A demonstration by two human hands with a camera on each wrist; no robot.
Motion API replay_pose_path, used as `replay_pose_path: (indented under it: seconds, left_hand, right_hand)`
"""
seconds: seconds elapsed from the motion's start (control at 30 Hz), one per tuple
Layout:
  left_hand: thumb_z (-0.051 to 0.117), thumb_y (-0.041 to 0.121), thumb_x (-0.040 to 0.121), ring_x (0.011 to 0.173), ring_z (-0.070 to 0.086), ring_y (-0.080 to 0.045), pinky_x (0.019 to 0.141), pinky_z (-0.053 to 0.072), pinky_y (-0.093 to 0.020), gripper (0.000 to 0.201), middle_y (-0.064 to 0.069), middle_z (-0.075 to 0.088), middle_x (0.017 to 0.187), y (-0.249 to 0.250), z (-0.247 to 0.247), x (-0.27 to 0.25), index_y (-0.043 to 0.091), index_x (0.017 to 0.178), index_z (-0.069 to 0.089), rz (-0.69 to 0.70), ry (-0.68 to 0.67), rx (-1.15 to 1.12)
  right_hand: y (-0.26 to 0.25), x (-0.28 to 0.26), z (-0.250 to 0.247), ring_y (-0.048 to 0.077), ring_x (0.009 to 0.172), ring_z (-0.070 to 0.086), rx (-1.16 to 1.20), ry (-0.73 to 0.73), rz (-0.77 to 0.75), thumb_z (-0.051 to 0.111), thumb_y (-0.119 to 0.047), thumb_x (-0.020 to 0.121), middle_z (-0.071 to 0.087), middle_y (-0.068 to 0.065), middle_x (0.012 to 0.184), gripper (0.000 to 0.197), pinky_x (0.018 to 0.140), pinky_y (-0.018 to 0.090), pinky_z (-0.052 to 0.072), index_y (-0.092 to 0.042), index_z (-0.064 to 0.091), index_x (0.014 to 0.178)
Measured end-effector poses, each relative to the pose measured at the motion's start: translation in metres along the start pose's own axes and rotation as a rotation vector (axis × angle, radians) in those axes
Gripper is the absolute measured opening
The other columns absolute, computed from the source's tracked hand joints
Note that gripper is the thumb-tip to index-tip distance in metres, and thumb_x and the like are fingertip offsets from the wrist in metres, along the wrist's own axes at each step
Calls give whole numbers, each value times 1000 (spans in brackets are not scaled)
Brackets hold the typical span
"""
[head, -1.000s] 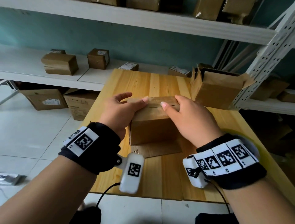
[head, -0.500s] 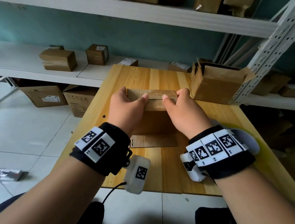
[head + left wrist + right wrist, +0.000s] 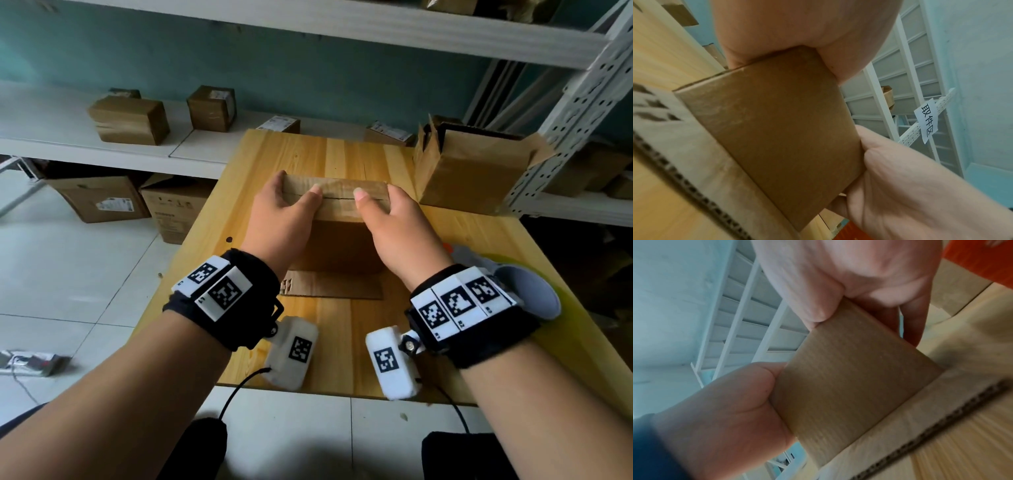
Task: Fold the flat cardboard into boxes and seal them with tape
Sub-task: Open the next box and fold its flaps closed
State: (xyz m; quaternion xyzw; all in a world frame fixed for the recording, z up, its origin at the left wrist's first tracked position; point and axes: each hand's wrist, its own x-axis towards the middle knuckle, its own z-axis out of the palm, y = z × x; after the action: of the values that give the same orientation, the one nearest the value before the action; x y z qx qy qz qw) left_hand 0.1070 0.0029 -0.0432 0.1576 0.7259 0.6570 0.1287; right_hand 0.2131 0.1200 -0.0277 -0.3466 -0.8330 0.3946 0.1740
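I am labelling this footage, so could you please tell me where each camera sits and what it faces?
Head: worn high, facing forward and down at the wooden table; both forearms, left hand and right hand on the small brown cardboard box.
Left wrist: along the palm at the box end.
Right wrist: likewise, opposite end.
All share that box.

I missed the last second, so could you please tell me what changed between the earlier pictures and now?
Both hands slid outward to the ends of the small brown cardboard box. The left hand and right hand now grip its sides, thumbs pressing the two top flaps shut along the seam; earlier the fingers were laid loosely over the top. The box stays on the wooden table, and the open cardboard box has not moved.
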Motion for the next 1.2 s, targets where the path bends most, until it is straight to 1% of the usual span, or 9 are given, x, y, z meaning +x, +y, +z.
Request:
replay_pose_path:
  seconds: [0.17, 0.33, 0.47, 0.6, 0.73, 0.83, 0.97, 1.1, 1.2]
  left_hand:
    - [69, 38, 100, 140, 49, -17, 115, 46, -37, 78, -1, 43, 160, 1, -1, 0, 17, 164, 29, 10, -6, 34]
    - [68, 38, 100, 143, 47, -18, 118, 44, -39, 80, -3, 41, 163, -1, -1, 1, 14, 165, 27, 26, -29, 53]
    - [68, 39, 100, 144, 46, -18, 118, 44, -40, 81, -3, 40, 163, -3, -1, 3, 14, 165, 26, 31, -29, 52]
    - [68, 39, 100, 141, 49, -17, 117, 46, -39, 81, -2, 41, 162, -3, -1, 3, 15, 165, 26, 24, -32, 57]
    - [68, 38, 100, 139, 51, -19, 115, 47, -40, 78, -2, 45, 159, -1, -2, 4, 17, 163, 29, 19, -39, 67]
    - [69, 35, 96, 111, 66, -18, 93, 59, -36, 67, -2, 59, 137, 1, -2, 6, 24, 155, 42, -13, -58, 55]
    - [68, 26, 98, 83, 64, -8, 61, 55, -19, 60, 7, 58, 114, 3, -4, 8, 25, 153, 44, -77, -94, -10]
    - [68, 23, 100, 79, 70, -4, 58, 54, -15, 70, 2, 53, 133, 1, -11, 11, 30, 161, 35, -146, -165, -150]
    - [74, 31, 93, 100, 74, -18, 83, 63, -31, 78, -2, 61, 140, 1, -15, 10, 34, 161, 35, -220, -200, -243]
  right_hand:
    - [-16, -1, -22, 31, 128, 60, -399, -110, -39, 34, -70, 104, 59, 13, 145, 81, 91, 37, 48, -9, 39, 157]
    - [-27, 10, -33, 29, 89, 70, -665, -183, -31, 26, -78, 100, 71, 13, 99, 80, 75, 39, 56, -8, 62, 113]
    - [-26, 1, -16, 32, 95, 66, -744, -80, 1, 18, -64, 108, 66, 13, 103, 76, 75, 41, 53, -4, 42, 148]
    - [-19, -3, -7, 22, 72, 58, -732, 3, -14, 17, -56, 109, 57, 5, 81, 66, 58, 35, 44, -4, 43, 141]
    - [-25, 1, -16, 33, 105, 63, -689, -97, 37, 11, -60, 109, 65, 17, 121, 76, 84, 46, 53, -5, 22, 160]
    - [-28, 3, -18, 35, 119, 60, -582, -141, 78, 15, -63, 109, 56, 19, 145, 79, 83, 40, 49, -7, 13, 164]
    - [-20, 6, -13, 24, 92, 54, -511, -97, 66, 28, -66, 106, 60, 13, 124, 78, 67, 36, 44, -8, 27, 159]
    - [-12, 4, -12, 21, 76, 63, -482, -62, 4, 32, -85, 94, 63, 2, 88, 84, 57, 33, 42, -12, 53, 130]
    - [-11, 3, -14, 23, 65, 62, -526, -44, -31, 24, -95, 85, 60, 2, 72, 90, 54, 34, 42, -14, 58, 104]
